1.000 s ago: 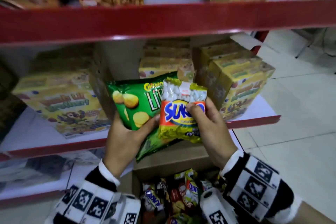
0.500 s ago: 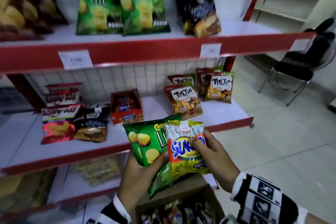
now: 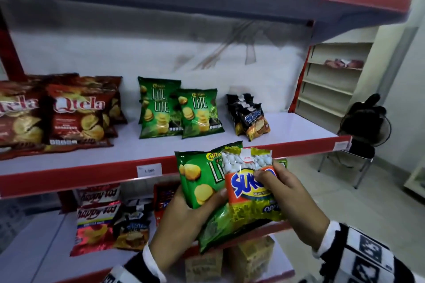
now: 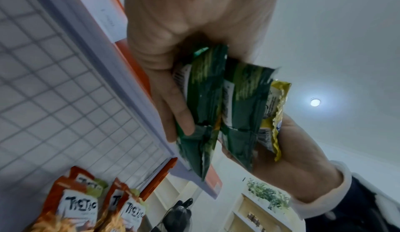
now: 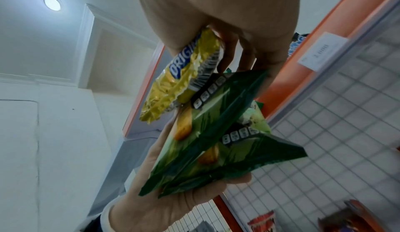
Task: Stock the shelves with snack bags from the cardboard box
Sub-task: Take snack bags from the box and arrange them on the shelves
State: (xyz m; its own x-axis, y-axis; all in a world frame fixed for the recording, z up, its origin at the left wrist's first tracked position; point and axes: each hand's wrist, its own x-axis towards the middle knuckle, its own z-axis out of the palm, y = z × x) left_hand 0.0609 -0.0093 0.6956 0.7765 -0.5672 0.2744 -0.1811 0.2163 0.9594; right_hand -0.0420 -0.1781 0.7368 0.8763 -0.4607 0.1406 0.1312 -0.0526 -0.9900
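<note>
A person's left hand (image 3: 181, 220) grips two green chip bags (image 3: 202, 181) while the right hand (image 3: 287, 195) pinches a yellow peanut bag (image 3: 250, 193) overlapping them, held just before the red front edge of the shelf (image 3: 299, 126). Bare shelf surface lies right of the black snack bags (image 3: 250, 117).

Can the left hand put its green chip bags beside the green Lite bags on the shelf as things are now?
Probably yes. The left hand grips the green chip bags just below the shelf, and nothing blocks the way to the Lite bags.
</note>
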